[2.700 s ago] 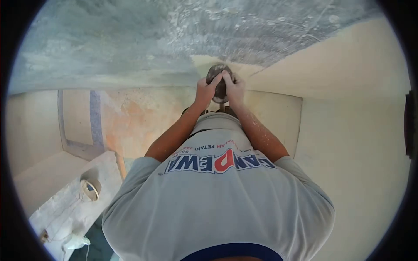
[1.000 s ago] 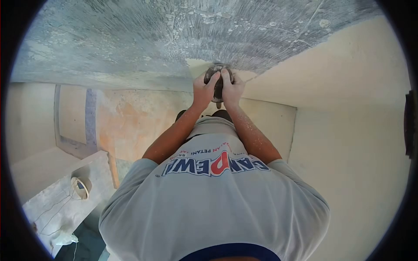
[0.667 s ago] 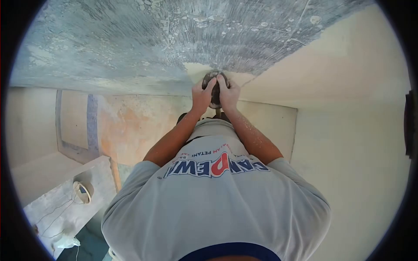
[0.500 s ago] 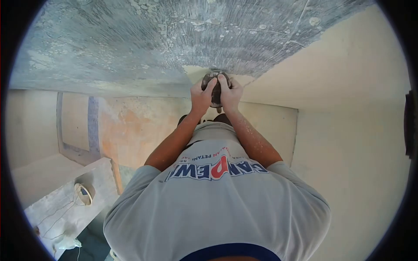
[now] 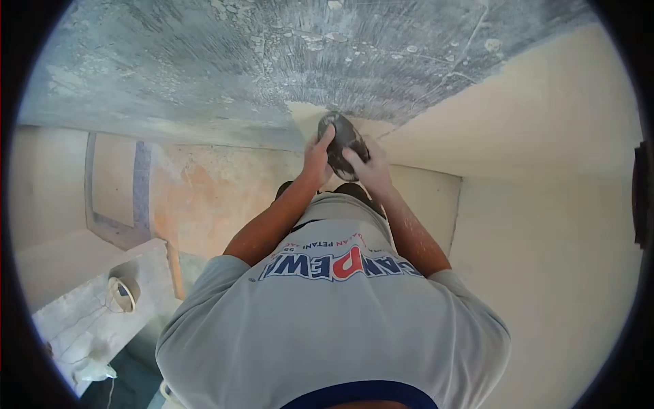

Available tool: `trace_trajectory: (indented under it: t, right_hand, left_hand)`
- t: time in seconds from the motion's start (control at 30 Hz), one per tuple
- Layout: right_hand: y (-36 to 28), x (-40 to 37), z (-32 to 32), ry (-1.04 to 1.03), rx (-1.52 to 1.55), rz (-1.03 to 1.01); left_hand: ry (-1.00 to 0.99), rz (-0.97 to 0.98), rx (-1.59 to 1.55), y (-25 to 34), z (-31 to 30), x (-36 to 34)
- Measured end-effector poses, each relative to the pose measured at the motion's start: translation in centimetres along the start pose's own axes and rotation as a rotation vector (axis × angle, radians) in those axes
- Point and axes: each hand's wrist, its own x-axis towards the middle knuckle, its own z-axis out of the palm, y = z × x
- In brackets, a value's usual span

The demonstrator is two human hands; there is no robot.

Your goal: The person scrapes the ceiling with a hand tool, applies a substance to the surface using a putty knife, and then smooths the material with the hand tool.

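A dark oval thing [image 5: 344, 143], smooth and smeared with pale dust, is held between my two hands close to the wall; its exact kind I cannot make out. My left hand [image 5: 319, 160] grips its left side, the thumb lying along the upper face. Lower down on the right, my right hand [image 5: 370, 165] has its thumb pressed on the same face. Both sets of fingers are mostly hidden behind it. Pale dust coats the hands. Just beyond is the rough grey wall surface [image 5: 225, 75], spotted with whitish patches.
A smooth cream surface [image 5: 531, 102] borders the grey one on the right. At lower left, a grey ledge [image 5: 71, 313] carries a round pale container [image 5: 122, 294], thin cords and a pale plastic bag [image 5: 95, 370]. An orange-stained surface [image 5: 197, 191] lies beyond my left arm.
The dark oval thing has turned, its lower end swinging right and showing more of its face. My right hand has moved slightly right and toward me. The view has shifted a little.
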Motion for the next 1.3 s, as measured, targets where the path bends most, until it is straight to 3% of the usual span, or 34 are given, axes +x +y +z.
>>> trace_trajectory:
  t: [0.03, 0.1, 0.17, 0.3, 0.37, 0.47, 0.73, 0.83, 1.03, 1.07, 1.2, 1.3]
  right_hand:
    - [0.4, -1.1, 0.0, -0.025, 0.089, -0.036]
    - [1.0, -3.1, -1.0, -0.102, 0.092, -0.072]
    - [1.0, -3.9, -1.9, -0.152, 0.227, 0.124]
    - [-0.1, -3.9, -4.4, -0.172, 0.057, 0.196]
    - [0.8, -3.3, -5.1, -0.1, -0.101, -0.022]
    - [-2.4, -1.2, -4.7, -0.15, -0.32, -0.021]
    - [0.1, -1.1, -5.9, -0.095, -0.202, -0.158]
    - [0.3, 0.9, -3.2, -0.208, -0.487, -0.152]
    - [0.1, -0.3, -4.9, -0.131, -0.253, -0.185]
    - [0.6, -0.2, -4.3, -0.115, -0.328, -0.243]
    - [0.1, 0.3, -2.9, -0.2, -0.483, -0.155]
    - [-0.5, -0.4, -4.8, -0.144, -0.306, -0.171]
  left_hand:
    - [0.009, 0.01, -0.012, -0.5, -0.2, 0.1]
    - [-0.009, -0.149, -0.003, -1.7, -0.7, -0.7]
    - [-0.004, -0.161, -0.009, -2.8, -0.5, -0.6]
    - [-0.066, -0.196, -0.13, -4.6, 1.2, -0.7]
    - [-0.069, -0.184, -0.155, -5.8, 1.6, -0.5]
    - [-0.014, -0.066, -0.212, -5.6, 1.8, 0.6]
    - [-0.004, -0.024, -0.199, -7.5, 3.5, 0.8]
    - [-0.064, -0.014, -0.369, -6.7, -0.3, 2.8]
    - [0.065, -0.003, -0.299, -8.0, 2.9, 1.7]
    - [0.001, 0.034, -0.3, -8.1, 1.6, 2.3]
    - [-0.102, 0.02, -0.361, -6.1, 0.4, 2.6]
    - [0.091, 0.014, -0.313, -7.0, 3.7, 1.1]
